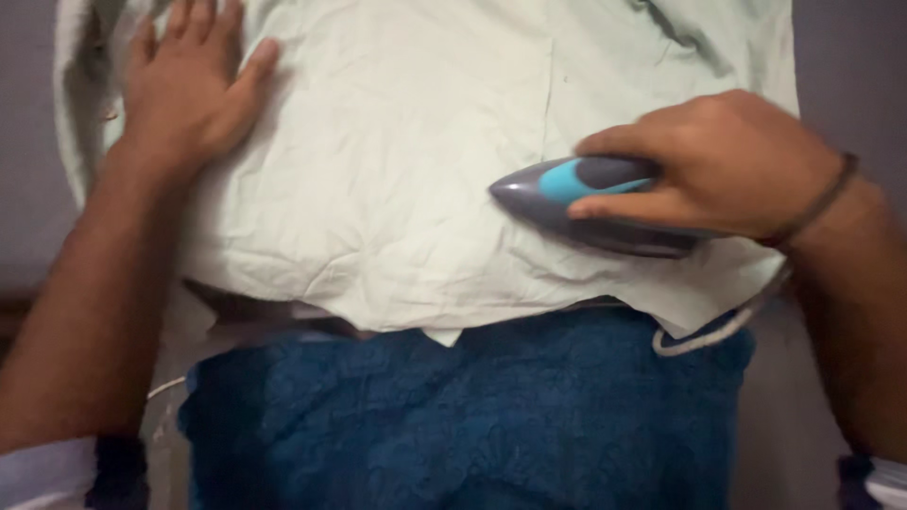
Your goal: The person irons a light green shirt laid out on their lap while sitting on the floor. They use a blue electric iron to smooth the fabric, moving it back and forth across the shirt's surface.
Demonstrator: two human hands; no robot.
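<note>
Pale green cloth [397, 170] is lying creased over a dark blue towel [453, 416] — the left hand [189, 85] is pressing it flat, fingers spread, at ten o'clock. At three o'clock the right hand [727, 165] is gripping a grey-and-blue iron [576, 198] — its nose is pointing toward nine o'clock.

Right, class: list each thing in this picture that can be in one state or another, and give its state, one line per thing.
Pale green cloth: spread flat, creased all over.
Iron: resting on the pale green cloth, tip pointing left, gripped by its handle.
Right hand: closed around the iron.
Left hand: open, palm pressed flat on the cloth.
Blue towel: lying under the cloth's near edge, partly covered.
White cord: slack, looping over the towel.
</note>
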